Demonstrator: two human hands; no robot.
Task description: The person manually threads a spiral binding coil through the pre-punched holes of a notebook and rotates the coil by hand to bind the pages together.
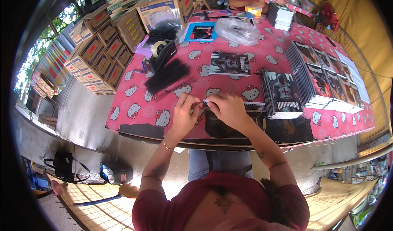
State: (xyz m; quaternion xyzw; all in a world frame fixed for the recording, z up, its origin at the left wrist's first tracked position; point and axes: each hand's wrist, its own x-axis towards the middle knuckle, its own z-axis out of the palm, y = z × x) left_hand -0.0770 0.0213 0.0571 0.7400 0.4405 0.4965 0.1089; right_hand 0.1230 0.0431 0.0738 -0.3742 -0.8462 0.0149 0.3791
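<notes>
Judging by the bound notebooks [315, 81] already stacked right, work seems well underway: left hand [185, 112] and right hand [227, 107] pinch a black comb spine [204, 104] onto the notebook [229, 122] at the surface [135, 96] edge, with loose spines [168, 75] waiting.

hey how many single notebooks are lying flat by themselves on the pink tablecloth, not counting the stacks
2: a dark-covered notebook at the table's middle, and a blue-covered notebook farther back beside the clear plastic bag. Others may be hidden under the hands or clutter.
</notes>
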